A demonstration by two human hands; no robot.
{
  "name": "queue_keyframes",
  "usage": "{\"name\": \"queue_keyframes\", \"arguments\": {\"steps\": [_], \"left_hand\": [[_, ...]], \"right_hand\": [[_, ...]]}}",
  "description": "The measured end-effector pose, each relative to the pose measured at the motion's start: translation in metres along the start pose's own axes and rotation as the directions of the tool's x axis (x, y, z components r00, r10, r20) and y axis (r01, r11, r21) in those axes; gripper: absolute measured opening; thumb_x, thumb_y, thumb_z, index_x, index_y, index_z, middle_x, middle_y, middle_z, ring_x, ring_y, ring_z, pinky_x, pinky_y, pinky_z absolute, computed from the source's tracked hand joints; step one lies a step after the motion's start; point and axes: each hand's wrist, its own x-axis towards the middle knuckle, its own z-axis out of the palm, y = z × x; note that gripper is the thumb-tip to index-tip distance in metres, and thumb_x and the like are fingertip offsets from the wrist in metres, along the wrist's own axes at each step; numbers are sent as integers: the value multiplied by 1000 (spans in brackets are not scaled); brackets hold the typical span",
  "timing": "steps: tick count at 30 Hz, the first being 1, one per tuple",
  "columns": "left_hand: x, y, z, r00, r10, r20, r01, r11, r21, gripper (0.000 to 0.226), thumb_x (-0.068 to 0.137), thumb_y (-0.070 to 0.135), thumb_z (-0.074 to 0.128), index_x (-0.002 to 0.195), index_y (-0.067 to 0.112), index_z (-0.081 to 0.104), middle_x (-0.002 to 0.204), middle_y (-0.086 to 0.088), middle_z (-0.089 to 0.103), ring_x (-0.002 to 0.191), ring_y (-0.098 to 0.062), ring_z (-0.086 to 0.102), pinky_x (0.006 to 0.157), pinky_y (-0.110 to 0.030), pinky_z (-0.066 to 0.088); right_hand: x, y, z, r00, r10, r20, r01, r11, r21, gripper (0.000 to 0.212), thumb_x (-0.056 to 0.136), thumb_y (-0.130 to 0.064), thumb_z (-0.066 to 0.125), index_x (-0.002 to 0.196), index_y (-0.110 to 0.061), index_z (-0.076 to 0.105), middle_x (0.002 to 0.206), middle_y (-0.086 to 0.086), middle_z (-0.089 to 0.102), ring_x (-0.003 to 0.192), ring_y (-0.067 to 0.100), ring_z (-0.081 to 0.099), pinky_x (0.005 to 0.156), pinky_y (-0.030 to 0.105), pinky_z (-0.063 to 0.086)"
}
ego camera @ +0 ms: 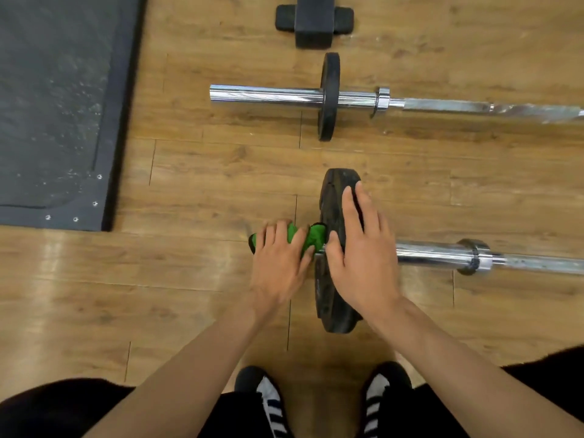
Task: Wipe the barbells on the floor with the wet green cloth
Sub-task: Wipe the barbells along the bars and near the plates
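Note:
Two chrome barbells lie on the wooden floor. The near barbell [436, 252] carries a black weight plate [331, 197] that stands on edge in front of me. My left hand [279, 260] grips the green cloth [311, 237] wrapped around the bar's end, left of the plate. My right hand [360, 248] rests flat on the plate with straight fingers, its thumb by the bar. The far barbell [268, 96] lies parallel behind it with a smaller black plate [329, 96].
A dark rubber mat [57, 105] covers the floor at the left. A black bench foot [314, 22] stands at the top centre. My two shoes [268, 403] are at the bottom, close to the near plate.

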Motion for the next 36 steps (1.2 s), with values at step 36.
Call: {"name": "queue_keyframes", "arguments": {"steps": [36], "left_hand": [[48, 16, 5, 996, -74, -40, 74, 997, 5, 33, 105, 38, 40, 115, 12, 59, 111, -15, 65, 105, -36, 62, 95, -44, 43]], "right_hand": [[0, 5, 26, 935, -141, -326, 180, 979, 93, 61, 93, -16, 55, 150, 5, 45, 158, 25, 39, 152, 37, 29, 124, 54, 29]]}}
